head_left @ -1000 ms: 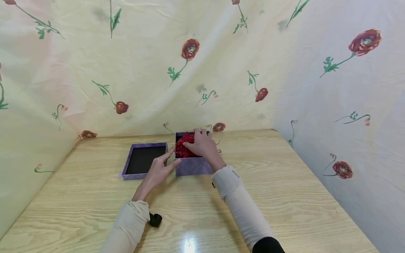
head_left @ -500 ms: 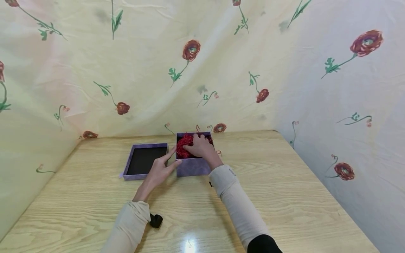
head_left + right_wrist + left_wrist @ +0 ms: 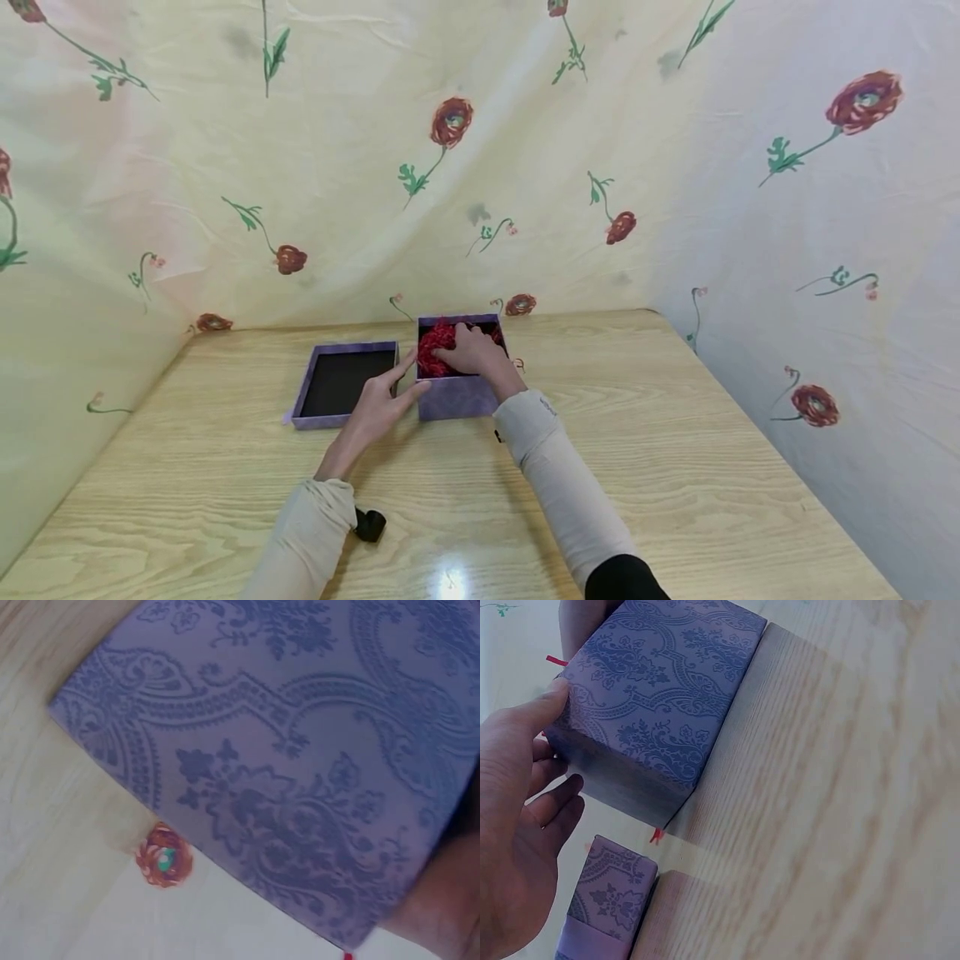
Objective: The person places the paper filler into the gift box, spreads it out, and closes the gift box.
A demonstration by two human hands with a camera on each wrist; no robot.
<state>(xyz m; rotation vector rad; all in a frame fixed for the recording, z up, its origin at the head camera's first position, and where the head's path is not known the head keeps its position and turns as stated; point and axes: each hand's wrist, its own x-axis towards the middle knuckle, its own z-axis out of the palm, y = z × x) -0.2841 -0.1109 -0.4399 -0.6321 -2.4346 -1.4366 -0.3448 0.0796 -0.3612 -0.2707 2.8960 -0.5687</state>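
Observation:
A purple damask-patterned box (image 3: pixel 456 402) stands open-topped near the back of the table, with red shredded paper (image 3: pixel 435 348) inside. My right hand (image 3: pixel 474 352) reaches into it, thumb spread over the shreds; its other fingertips are hidden in the box. At the box's front left corner is my left hand (image 3: pixel 377 406), index finger along the left side and thumb at the front. The left wrist view shows that thumb against the rim of the box (image 3: pixel 660 682), with the other fingers loosely bent by the side wall. Box (image 3: pixel 262 765) fills most of the right wrist view.
Left of the box lies a shallow purple lid (image 3: pixel 352 345), black inside facing up. A few red strands (image 3: pixel 518 363) stick out at the box's right side. Behind the wooden table (image 3: pixel 637 433) hangs a flowered cloth (image 3: pixel 337 167).
My right hand has sunk a little lower and slightly left in the box. A red strand that stuck up above the back rim is down now. The left hand has stayed put.

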